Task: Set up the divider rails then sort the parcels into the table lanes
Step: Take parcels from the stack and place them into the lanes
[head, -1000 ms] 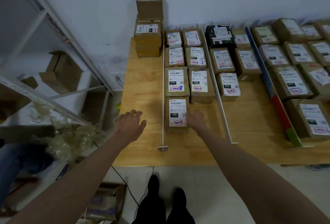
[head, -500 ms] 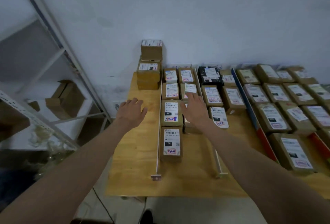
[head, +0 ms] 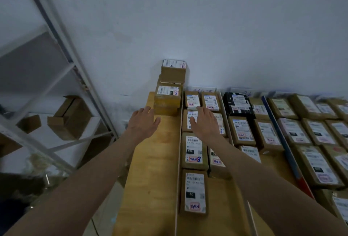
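1. Nearest us, the parcel marked 150 (head: 194, 192) lies flat in the lane just right of the white divider rail (head: 178, 153), on the wooden table (head: 150, 179).
2. Beyond it sits the parcel marked 010 (head: 194, 151), touching the same rail.
3. Our right hand (head: 204, 122) hovers over the next parcels in that lane, fingers spread and gripping nothing.
4. Our left hand (head: 143, 122) is also spread, over the bare lane left of the rail.
5. Just past it, a stack of boxes (head: 169, 88) blocks the far end against the wall.
6. To the right, a blue and red rail (head: 282, 141) separates more parcel rows.
7. A metal shelf (head: 62, 66) stands far left.
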Demonstrator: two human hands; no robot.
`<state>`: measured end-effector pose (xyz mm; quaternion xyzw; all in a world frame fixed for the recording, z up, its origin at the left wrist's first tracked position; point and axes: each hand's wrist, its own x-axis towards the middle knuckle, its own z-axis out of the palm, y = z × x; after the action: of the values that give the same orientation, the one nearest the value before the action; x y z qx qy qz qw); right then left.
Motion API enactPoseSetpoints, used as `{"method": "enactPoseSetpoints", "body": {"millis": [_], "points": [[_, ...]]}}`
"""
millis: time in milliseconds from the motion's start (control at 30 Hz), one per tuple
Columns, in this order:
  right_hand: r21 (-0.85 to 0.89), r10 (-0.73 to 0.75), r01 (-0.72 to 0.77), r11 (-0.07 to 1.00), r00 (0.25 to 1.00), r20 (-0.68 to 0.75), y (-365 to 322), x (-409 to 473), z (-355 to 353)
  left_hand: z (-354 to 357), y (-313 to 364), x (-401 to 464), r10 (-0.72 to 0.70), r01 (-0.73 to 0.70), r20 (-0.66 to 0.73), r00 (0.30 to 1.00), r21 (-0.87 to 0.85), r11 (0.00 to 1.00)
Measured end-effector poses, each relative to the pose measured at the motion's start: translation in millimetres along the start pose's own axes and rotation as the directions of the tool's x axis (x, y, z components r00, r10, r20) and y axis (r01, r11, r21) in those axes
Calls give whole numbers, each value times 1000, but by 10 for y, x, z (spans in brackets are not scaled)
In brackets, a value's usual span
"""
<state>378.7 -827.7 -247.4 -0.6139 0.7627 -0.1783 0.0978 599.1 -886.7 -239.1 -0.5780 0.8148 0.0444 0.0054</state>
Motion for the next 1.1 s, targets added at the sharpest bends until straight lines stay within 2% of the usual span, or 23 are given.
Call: {"method": "enactPoseSetpoints", "body": {"millis": [267, 467, 600, 667, 733, 867, 1033, 1100], "points": [[26, 52, -51, 998, 999, -1, -244, 1216, 251, -62, -407, 1300, 22, -22, -7, 1000, -29, 999], [63, 44, -42, 997, 998, -34, -317, 2268, 344, -137, -497, 2414, 66, -67, -64, 996, -8, 998], [126, 89, -88, 988, 996, -3, -265, 2864, 471, -44, -470, 3040, 10, -20, -85, 996, -119, 993], [225, 133, -135, 965, 991, 25, -246, 3089, 545, 56, -465, 3271, -41, 23, -80, 996, -211, 977], [363, 174, -179, 914, 984, 45, -237, 3256, 620, 183, -440, 3442, -104, 75, -58, 993, -372, 925], [563, 187, -190, 805, 980, 63, -257, 3438, 750, 431, -329, 3615, -183, 151, 35, 983, -721, 676], [714, 329, -207, 669, 944, -36, -353, 3388, 768, 474, -282, 3584, -275, 141, 9, 962, -874, 465], [750, 355, -214, 626, 934, -30, -364, 3323, 753, 398, -323, 3582, -316, 111, -24, 948, -909, 402]]}}
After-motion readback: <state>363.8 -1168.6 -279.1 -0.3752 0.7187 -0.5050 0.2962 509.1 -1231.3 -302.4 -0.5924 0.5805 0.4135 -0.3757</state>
